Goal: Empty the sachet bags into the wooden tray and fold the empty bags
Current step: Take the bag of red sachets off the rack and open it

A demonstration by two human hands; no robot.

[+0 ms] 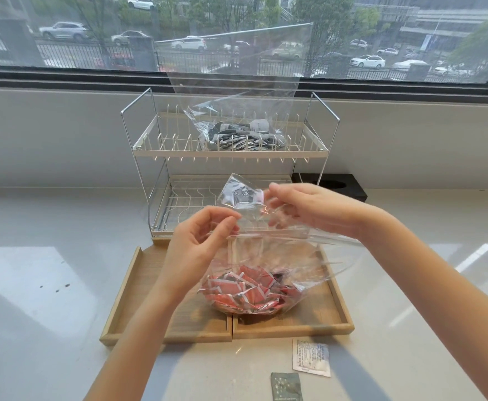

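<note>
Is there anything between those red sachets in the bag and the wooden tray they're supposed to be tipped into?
Only the clear bag itself. The red sachets sit in its bottom, which rests on the wooden tray. Both hands, left and right, pinch the bag's mouth. Nothing else visibly lies between sachets and tray.

Two bare forearms, left hand (196,244), right hand (309,211)

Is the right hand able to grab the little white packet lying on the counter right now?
Probably not yet: the right hand is pinching the clear bag. The white packet lies uncovered though.
</note>
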